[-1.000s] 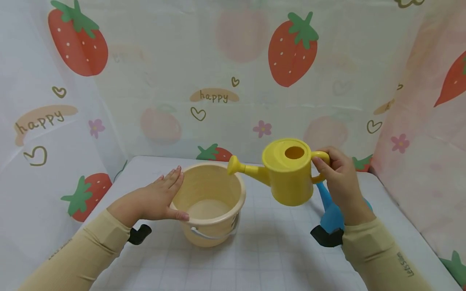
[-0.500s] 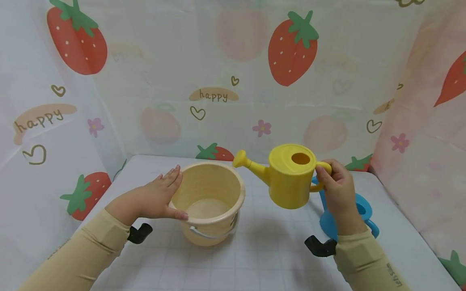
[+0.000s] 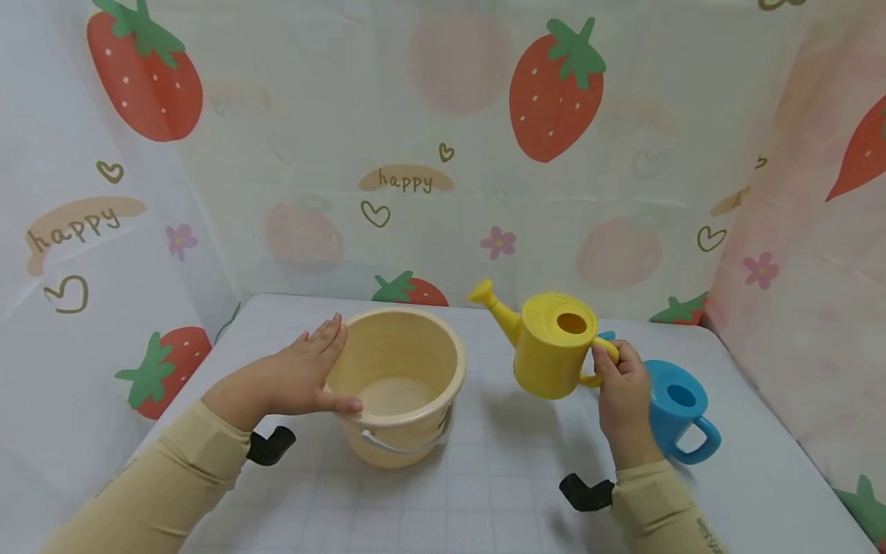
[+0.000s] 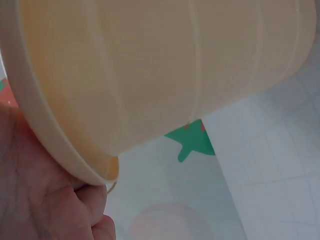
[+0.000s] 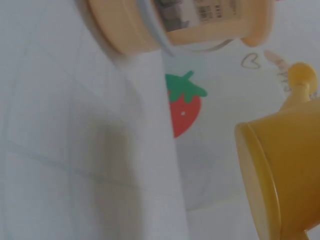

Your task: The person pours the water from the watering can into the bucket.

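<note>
A cream bucket stands upright on the table. My left hand rests on the left side of its rim with straight fingers. In the left wrist view, the palm lies against the bucket rim. My right hand grips the handle of a yellow watering can, held above the table to the right of the bucket. Its spout tilts up and leftward. The right wrist view shows the watering can's base and side, apart from the table.
A blue watering can stands on the table behind my right hand, partly hidden by it. The bucket's pale handle hangs down at its front. Strawberry-printed cloth rises behind the white, grid-patterned table.
My right hand has drawn the yellow watering can rightward and lower, away from the bucket, its spout tilting up. More of the blue watering can shows. My left hand has stayed on the rim.
</note>
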{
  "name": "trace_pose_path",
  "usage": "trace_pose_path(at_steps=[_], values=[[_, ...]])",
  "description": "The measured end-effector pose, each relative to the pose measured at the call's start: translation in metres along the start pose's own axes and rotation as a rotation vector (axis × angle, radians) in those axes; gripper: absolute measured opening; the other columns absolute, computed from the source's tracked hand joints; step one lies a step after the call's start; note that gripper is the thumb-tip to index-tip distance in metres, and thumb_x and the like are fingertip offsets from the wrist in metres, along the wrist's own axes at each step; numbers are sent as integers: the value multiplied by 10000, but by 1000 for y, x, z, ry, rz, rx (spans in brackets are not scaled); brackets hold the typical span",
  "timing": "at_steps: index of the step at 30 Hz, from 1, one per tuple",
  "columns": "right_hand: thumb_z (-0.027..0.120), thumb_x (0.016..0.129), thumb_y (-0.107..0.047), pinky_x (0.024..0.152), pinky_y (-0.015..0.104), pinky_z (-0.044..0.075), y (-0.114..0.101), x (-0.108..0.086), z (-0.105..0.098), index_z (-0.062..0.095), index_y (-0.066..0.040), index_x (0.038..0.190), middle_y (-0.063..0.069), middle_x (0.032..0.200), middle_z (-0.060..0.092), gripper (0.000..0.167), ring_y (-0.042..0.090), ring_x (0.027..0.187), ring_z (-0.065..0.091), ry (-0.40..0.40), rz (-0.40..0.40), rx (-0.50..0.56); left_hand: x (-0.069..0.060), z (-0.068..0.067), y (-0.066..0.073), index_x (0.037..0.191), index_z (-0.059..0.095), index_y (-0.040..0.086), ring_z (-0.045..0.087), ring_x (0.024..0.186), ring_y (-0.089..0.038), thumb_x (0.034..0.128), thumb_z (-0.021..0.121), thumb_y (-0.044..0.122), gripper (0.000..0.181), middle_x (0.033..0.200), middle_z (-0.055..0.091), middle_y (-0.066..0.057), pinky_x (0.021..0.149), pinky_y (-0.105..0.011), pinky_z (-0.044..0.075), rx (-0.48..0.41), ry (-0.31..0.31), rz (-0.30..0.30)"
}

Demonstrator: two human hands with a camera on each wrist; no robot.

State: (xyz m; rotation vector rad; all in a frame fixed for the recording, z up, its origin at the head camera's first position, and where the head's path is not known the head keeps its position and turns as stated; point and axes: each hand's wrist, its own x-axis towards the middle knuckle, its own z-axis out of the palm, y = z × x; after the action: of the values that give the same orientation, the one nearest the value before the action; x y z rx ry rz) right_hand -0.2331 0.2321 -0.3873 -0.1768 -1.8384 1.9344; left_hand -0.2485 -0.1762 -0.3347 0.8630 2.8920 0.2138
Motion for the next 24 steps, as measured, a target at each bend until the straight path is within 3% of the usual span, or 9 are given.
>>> trace_pose_path(at_steps=[5,11,20,24], values=[[526,933,-246,822,324,284,21,-2,1,472,5,912,27,838,376,257,157,909,362,-8,54,10,0,2,5,1417,107,-106,54,1373,-385,680,434,818,1226,1492,10,-260,1072,-548,123,10,30,-6],[496,945,-294,863,370,286,37,0,0,451,29,972,36,852,384,327,163,935,359,-47,110,-54,1,5,8,1415,91,-111,24,1372,-391,652,432,839,1266,1486,-21,-272,1073,-549,114,25,48,-16],[452,957,-351,807,336,291,52,5,-4,464,-21,920,52,860,398,332,202,928,350,-131,198,-171,2,5,8,1413,83,-115,13,1369,-402,641,419,850,1281,1481,-37,-278,1073,-551,111,31,36,-27],[432,972,-318,800,336,280,57,4,-5,462,17,907,49,838,404,343,217,924,353,-140,213,-150,1,4,9,1412,90,-117,10,1370,-398,649,428,841,1271,1481,-26,-279,1073,-550,110,24,37,-23]])
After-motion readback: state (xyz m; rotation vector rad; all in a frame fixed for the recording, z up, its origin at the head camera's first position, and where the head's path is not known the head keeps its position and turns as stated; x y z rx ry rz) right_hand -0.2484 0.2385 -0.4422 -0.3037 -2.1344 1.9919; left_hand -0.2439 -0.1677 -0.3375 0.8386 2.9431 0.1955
